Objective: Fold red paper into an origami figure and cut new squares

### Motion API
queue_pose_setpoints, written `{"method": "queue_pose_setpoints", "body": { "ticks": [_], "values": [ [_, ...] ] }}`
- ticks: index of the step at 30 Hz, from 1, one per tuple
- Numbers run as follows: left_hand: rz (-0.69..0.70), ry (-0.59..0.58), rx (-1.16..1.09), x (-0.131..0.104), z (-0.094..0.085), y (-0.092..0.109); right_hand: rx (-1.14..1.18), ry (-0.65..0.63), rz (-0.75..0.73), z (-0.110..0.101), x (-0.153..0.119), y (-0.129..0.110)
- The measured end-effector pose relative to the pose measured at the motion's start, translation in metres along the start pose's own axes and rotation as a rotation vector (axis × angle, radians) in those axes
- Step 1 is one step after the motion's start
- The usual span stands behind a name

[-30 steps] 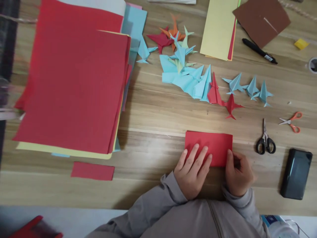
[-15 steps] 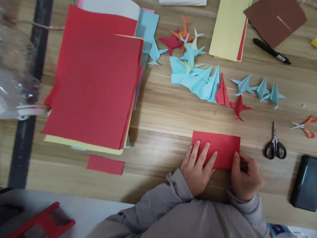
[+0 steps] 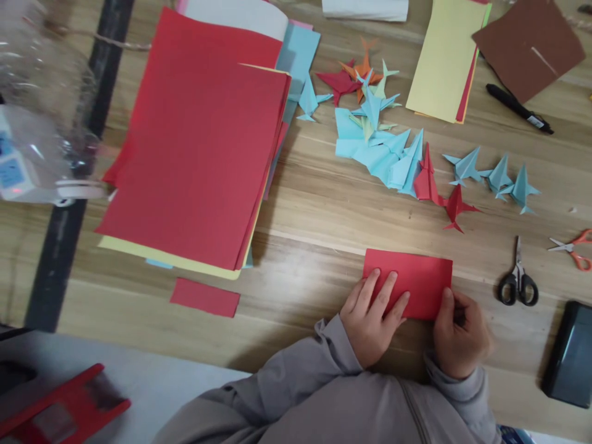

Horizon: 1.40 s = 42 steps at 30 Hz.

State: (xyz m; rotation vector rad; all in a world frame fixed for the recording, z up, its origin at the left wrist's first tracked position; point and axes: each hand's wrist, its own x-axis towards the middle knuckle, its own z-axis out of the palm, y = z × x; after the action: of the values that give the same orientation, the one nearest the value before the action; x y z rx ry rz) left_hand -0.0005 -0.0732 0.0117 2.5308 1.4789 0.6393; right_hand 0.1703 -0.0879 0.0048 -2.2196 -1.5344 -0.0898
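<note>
Pressing flat on a folded red rectangle of paper (image 3: 416, 280), the left hand (image 3: 370, 320) has its fingers spread and laid across the sheet's lower left part, holding nothing between them. The right hand (image 3: 460, 336) sits at the rectangle's lower right corner, its thumb laid on the paper and the other fingers curled under the palm; whether they pinch the edge cannot be told. The rectangle lies on the wooden table (image 3: 314, 216), just ahead of the person's grey sleeves.

Just right of the right hand lie black-handled scissors (image 3: 518, 280), then small orange-handled scissors (image 3: 573, 250) and a dark phone (image 3: 568, 354) at the table's edge. Beyond the rectangle a row of folded paper figures runs across: two red ones (image 3: 441, 191), three blue ones (image 3: 497, 176) to their right, and a mixed heap (image 3: 374, 123) of blue, red, orange and green to their left. Farther off lie a yellow sheet (image 3: 444, 55), a brown sheet (image 3: 527, 43) and a black pen (image 3: 518, 109). To the left sits a large stack of red paper (image 3: 198, 142), with a narrow red strip (image 3: 205, 297) near its lower edge.
</note>
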Motion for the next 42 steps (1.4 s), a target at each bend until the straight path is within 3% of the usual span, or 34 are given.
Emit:
{"method": "queue_pose_setpoints", "body": {
  "ticks": [7,15,42],
  "values": [
    [0.062,0.071,-0.086,-0.003,0.004,-0.002,0.080,0.003,0.050,0.002,0.002,-0.002],
    [0.059,0.089,-0.103,-0.006,0.009,-0.002,0.053,0.012,-0.021,0.000,0.004,-0.003],
    [0.064,0.061,-0.138,-0.005,0.006,-0.005,0.078,0.000,-0.071,-0.001,0.003,-0.005]
  ]
}}
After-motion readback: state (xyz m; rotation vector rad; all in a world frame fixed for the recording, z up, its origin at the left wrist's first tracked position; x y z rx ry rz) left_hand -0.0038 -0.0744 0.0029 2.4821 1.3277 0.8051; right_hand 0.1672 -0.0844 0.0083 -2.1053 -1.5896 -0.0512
